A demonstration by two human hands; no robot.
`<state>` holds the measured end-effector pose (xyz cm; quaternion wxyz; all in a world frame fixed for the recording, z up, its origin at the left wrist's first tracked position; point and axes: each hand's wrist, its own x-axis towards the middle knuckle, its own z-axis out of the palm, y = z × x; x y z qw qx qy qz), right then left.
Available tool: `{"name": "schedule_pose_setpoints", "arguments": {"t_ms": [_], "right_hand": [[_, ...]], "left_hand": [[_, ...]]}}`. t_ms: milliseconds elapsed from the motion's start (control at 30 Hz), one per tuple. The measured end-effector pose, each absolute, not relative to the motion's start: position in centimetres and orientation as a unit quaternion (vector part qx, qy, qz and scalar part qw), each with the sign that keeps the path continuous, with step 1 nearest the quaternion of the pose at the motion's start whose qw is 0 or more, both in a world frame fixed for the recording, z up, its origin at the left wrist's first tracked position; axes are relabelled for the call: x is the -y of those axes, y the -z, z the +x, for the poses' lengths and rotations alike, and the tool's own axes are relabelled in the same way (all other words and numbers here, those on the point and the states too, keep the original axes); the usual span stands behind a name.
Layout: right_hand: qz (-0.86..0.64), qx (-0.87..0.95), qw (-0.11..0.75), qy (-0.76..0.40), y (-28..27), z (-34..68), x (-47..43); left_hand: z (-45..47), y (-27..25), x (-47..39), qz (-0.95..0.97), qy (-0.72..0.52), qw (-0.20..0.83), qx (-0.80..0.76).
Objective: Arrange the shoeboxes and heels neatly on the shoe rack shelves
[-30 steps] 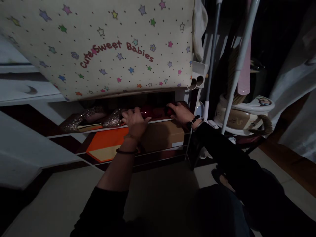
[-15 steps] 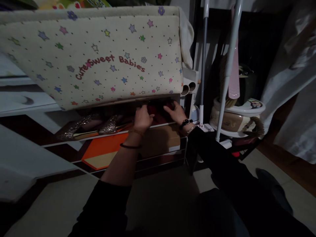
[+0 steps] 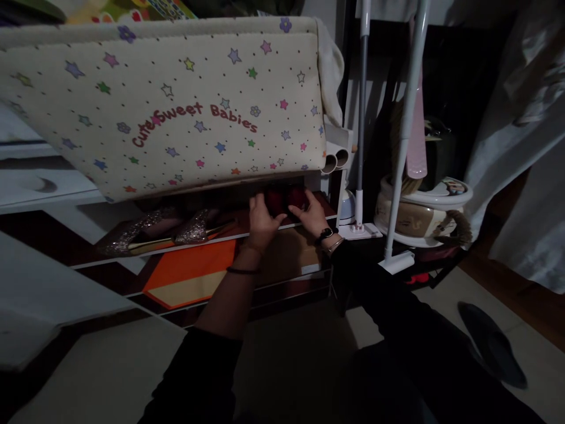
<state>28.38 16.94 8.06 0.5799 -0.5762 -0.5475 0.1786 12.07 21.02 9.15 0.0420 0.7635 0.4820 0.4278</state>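
Note:
A pair of dark red shoes stands side by side on the upper shelf (image 3: 327, 207), dim in the shadow. My left hand (image 3: 263, 222) grips the left shoe (image 3: 276, 201) from its outer side, thumb toward the front. Around the right shoe (image 3: 298, 196) the fingers of my right hand (image 3: 312, 215) are closed, with the thumb on its near side. The far ends of both shoes are hard to make out. Left of my hands lie glittery heeled shoes (image 3: 193, 228) on the same shelf.
Above the shelf hangs a cream fabric bin (image 3: 198, 141) with stars and lettering. An orange box (image 3: 189, 265) and a brown cardboard box (image 3: 291, 253) sit below. White poles (image 3: 408, 126) and a lidded pot (image 3: 412, 215) stand at right; a dark slipper (image 3: 489, 341) lies on the floor.
My left hand has moved slightly right and closer to my right hand. The two dark red shoes now stand closer together and show more clearly between my hands.

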Motion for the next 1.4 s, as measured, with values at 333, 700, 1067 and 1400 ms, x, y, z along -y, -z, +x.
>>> {"name": "schedule_pose_setpoints", "arguments": {"t_ms": [333, 700, 1067, 1400], "right_hand": [[-0.533, 0.513, 0.640, -0.206, -6.4, 27.5, -17.3], [-0.544, 0.533, 0.626, -0.168, -5.0, 26.8, -16.8], [-0.553, 0.567, 0.609, 0.040, -6.0, 24.3, -9.8], [-0.509, 0.800, 0.314, 0.053, -9.1, 9.7, -12.5]], "left_hand": [[11.0, -8.4, -21.3, 0.773, -0.439, 0.046, -0.457], [10.6, -7.3, -21.3, 0.766, -0.461, 0.072, -0.443], [5.7, -6.1, -16.2, 0.777, -0.516, 0.084, -0.351], [-13.0, -9.2, -17.6, 0.419, -0.485, 0.056, -0.765]]}}
